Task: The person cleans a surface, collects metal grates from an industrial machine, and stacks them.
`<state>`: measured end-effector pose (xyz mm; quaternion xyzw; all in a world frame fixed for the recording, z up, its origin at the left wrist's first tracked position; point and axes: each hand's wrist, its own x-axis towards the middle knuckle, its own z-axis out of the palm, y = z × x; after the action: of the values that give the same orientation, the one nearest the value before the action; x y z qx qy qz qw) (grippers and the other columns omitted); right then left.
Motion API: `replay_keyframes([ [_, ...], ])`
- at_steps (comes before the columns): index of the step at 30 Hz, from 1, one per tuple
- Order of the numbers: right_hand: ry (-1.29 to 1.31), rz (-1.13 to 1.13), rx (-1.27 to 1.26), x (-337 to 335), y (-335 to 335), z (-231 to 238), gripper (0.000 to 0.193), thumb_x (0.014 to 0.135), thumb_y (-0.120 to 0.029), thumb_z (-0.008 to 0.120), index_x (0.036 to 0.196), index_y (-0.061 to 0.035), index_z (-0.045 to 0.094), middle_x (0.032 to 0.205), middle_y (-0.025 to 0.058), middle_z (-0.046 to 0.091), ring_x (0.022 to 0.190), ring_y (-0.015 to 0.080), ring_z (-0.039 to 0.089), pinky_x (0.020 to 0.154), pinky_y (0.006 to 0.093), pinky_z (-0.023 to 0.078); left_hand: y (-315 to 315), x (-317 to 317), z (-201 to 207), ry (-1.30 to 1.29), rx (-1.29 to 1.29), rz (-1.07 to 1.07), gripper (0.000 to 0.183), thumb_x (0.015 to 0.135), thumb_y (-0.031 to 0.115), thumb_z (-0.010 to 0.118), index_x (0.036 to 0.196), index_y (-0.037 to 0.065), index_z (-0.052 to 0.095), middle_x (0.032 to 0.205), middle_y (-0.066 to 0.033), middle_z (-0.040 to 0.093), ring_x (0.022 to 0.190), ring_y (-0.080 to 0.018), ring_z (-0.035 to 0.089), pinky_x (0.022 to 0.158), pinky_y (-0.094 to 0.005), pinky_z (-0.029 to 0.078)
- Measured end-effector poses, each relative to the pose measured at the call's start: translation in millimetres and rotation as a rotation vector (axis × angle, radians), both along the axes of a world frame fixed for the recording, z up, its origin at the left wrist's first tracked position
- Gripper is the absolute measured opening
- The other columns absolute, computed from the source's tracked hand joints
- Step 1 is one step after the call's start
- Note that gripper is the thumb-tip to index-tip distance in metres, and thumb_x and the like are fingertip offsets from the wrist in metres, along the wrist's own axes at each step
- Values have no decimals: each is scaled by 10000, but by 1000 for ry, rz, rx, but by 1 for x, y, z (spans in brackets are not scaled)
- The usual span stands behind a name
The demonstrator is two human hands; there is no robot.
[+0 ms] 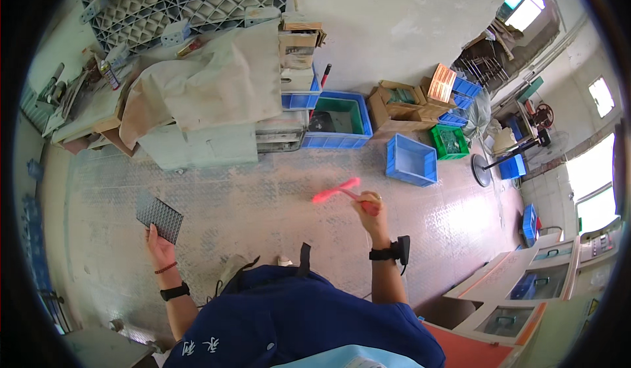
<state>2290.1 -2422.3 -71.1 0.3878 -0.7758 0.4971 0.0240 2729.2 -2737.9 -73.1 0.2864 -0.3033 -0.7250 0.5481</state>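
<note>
My left hand (159, 246) grips the lower edge of a thin dark rectangular plate (162, 219) with a grid-like pattern, held out at the left above the floor. In front of me on the right, my right hand (373, 218) is closed around the handle of a red tool (336, 190) with a long crosswise head. The tool's head points left and is a little blurred, so its exact kind is unclear. The plate and the tool are well apart.
A cloth-draped bench (217, 85) stands ahead on the left. Along the far wall are a large blue bin (335, 142), cardboard boxes (388, 121), a blue crate (411, 160) and a green crate (449, 142). A fan stand (482, 170) is farther right; cabinets (516, 289) are close at right.
</note>
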Motion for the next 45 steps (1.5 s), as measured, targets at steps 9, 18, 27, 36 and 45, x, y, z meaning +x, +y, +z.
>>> replay_keyframes([
  [9, -454, -481, -332, -168, 29, 104, 131, 791, -91, 668, 885, -15, 617, 777, 39, 566, 633, 97, 547, 492, 220, 542, -50, -44, 15, -90, 2, 179, 292, 866, 170, 583, 1110, 19, 526, 1134, -81, 548, 1027, -200, 509, 897, -355, 393],
  [18, -174, -350, -379, -219, -43, 276, 141, 839, -80, 602, 938, 7, 553, 892, 167, 626, 749, 199, 649, 439, 226, 559, -158, -127, -1, -17, 45, 340, 257, 880, 148, 558, 1096, 15, 518, 1107, -99, 551, 998, -199, 520, 866, -350, 412],
  [27, -200, -133, -308, -373, -176, 271, 100, 847, -55, 574, 899, 16, 525, 883, 179, 617, 686, 204, 635, 549, 258, 583, -230, -241, 29, -28, -66, 272, 216, 892, 91, 522, 1094, 17, 533, 1078, -86, 577, 972, -193, 544, 864, -330, 422],
  [36, -457, 117, -73, -589, -330, 159, 84, 826, -50, 569, 872, 7, 530, 857, 127, 594, 733, 198, 594, 575, 321, 589, -137, -192, -6, -43, -76, 605, 250, 909, 95, 495, 1139, -2, 511, 1091, -96, 563, 970, -183, 539, 843, -298, 429],
  [45, -541, -225, 149, -775, -422, -63, 553, 780, -198, 639, 1214, 38, 390, 1015, 108, 502, 816, 219, 513, 622, 375, 457, -29, -262, 43, -44, 0, 944, 109, 887, 50, 520, 989, 35, 558, 994, -58, 603, 887, -159, 576, 785, -293, 465],
])
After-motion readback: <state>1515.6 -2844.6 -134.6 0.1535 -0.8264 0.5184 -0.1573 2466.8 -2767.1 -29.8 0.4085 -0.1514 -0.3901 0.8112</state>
